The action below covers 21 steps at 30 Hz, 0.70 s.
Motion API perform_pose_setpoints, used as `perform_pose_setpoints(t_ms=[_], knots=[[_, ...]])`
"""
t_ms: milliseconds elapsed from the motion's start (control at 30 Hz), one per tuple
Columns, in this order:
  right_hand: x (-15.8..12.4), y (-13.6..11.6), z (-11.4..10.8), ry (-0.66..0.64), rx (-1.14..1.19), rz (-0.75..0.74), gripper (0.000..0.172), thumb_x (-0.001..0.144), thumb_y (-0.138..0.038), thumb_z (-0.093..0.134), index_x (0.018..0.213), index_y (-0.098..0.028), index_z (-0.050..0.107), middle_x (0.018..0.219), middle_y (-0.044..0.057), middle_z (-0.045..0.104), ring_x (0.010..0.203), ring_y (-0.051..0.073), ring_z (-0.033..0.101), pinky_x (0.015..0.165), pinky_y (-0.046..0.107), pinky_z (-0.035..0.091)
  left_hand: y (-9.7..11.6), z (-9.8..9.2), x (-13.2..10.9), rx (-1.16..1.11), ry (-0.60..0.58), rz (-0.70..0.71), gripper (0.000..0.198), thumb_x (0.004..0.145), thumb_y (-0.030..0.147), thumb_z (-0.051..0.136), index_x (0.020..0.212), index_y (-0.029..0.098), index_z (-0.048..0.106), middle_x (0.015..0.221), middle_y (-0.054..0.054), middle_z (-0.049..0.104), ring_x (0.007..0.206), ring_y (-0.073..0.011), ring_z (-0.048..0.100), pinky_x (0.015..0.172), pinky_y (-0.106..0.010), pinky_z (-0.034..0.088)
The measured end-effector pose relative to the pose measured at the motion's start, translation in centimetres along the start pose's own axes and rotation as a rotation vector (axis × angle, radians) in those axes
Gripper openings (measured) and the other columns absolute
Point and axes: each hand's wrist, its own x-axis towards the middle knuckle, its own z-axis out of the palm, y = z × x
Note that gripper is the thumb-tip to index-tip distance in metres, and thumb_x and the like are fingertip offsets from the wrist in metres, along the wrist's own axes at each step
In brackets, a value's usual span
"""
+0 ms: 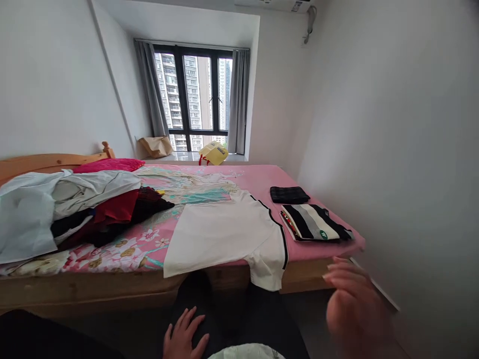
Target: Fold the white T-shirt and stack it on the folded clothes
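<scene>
A white T-shirt point(220, 232) with black trim lies spread flat on the bed, one sleeve hanging over the front edge. My left hand point(186, 334) rests on my dark-trousered thigh with its fingers spread, holding nothing. Off the bed's front right corner my right hand point(355, 299) is raised in the air, smeared by motion; whether its fingers hold anything does not show. Nearest to it is a folded striped garment point(312, 222) in black, white and grey, lying on top of other folded cloth. Behind that sits a folded black garment point(289, 194).
A loose heap of clothes point(116, 204) covers the bed's left side, beside a bright pink pillow point(108, 165). The pink flowered sheet point(149, 239) lies over the wooden bed frame point(307, 279). On the windowsill are a brown paper bag point(156, 147) and a yellow bag point(214, 153).
</scene>
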Motion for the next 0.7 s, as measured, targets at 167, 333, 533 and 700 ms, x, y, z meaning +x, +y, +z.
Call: perform_pose_setpoints(t_ms=[167, 333, 533, 700], knots=[[-1.6, 9.9, 4.1, 0.090, 0.168, 0.550, 0.041, 0.076, -0.053, 0.053, 0.094, -0.017, 0.054, 0.086, 0.007, 0.061, 0.083, 0.022, 0.060, 0.080, 0.036, 0.049, -0.2, 0.8, 0.8, 0.063, 0.019, 0.024, 0.042, 0.079, 0.048, 0.049, 0.118, 0.040, 0.059, 0.142, 0.003, 0.045, 0.137, -0.0231, 0.030, 0.108, -0.051, 0.021], [-4.8, 18.3, 7.8, -0.087, 0.247, 0.803, 0.045, 0.055, -0.047, 0.066, 0.088, -0.017, 0.058, 0.090, 0.009, 0.065, 0.093, 0.026, 0.061, 0.088, 0.036, 0.047, -0.4, 0.4, 1.1, 0.051, -0.010, 0.029, 0.043, 0.081, 0.048, 0.045, 0.121, 0.038, 0.058, 0.143, 0.003, 0.044, 0.138, -0.0226, 0.027, 0.108, -0.051, 0.020], [-3.5, 20.7, 11.7, -0.119, 0.316, 0.894, 0.049, 0.044, -0.032, 0.073, 0.090, -0.017, 0.063, 0.103, 0.013, 0.067, 0.110, 0.030, 0.056, 0.094, 0.041, 0.042, -0.8, 0.5, 1.4, 0.033, -0.052, 0.036, 0.043, 0.081, 0.047, 0.045, 0.122, 0.038, 0.057, 0.144, 0.002, 0.042, 0.138, -0.0231, 0.026, 0.108, -0.051, 0.019], [-2.9, 19.8, 12.3, -0.215, 0.424, 0.887, 0.038, 0.048, -0.035, 0.072, 0.079, -0.014, 0.067, 0.079, 0.008, 0.071, 0.081, 0.026, 0.065, 0.077, 0.036, 0.049, -1.2, 1.0, 1.6, 0.006, -0.040, 0.021, 0.043, 0.080, 0.049, 0.047, 0.120, 0.039, 0.058, 0.144, 0.002, 0.044, 0.138, -0.0242, 0.027, 0.108, -0.053, 0.020]])
